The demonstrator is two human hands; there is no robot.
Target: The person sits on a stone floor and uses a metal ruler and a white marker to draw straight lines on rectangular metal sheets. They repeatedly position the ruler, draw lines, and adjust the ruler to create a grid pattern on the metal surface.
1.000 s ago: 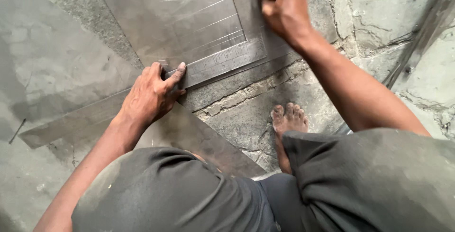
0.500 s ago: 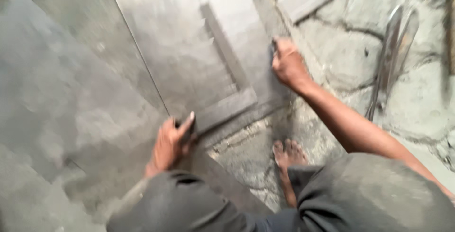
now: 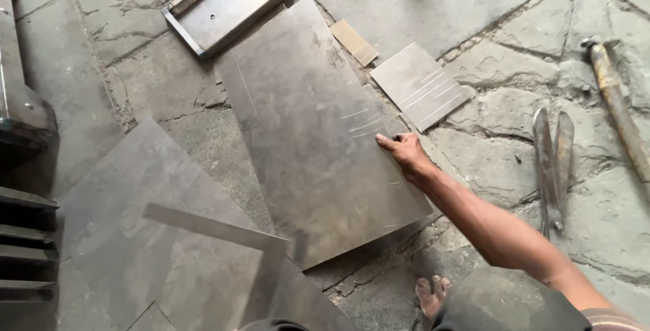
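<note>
**Sheet metal on stone floor, right hand at its edge**

Sheet metal (image 3: 318, 135), a large grey rectangular panel w/ faint scribed lines, lies flat on the cracked stone floor (image 3: 501, 107) at frame centre. Its long axis runs roughly 11 o'clock to 5 o'clock. The person's right hand (image 3: 404, 153) rests on the panel's right long edge, about 3 o'clock from the sheet's middle, fingers curled narrow over the rim, thumb pointing toward 9 o'clock. Whether anything small sits inside the fist, can't tell. The arm comes in from 5 o'clock, so the bulk of the sheet lies to the hand's 9–10 o'clock side. Left hand isn't in view; the right is the only one near the panel.

Around it: a shallow metal tray frame (image 3: 227, 6) at 11 o'clock, touching or just beside the sheet's far corner. A smaller scribed offcut (image 3: 420, 84) lies just beside the sheet at 1 o'clock, w/ a tan strip (image 3: 354, 42) near it. Tin snips (image 3: 554, 162) lie well apart at 3 o'clock, blades pointing to 12; a hammer-like tool (image 3: 615, 101) farther out at 2 o'clock. More sheets, incl. an L-shaped piece (image 3: 217, 233), overlap at 7 o'clock, near the panel's near corner. Dark machine steps (image 3: 24, 236) at 8 o'clock. A bare foot (image 3: 430, 296) shows at 6 o'clock.
</note>
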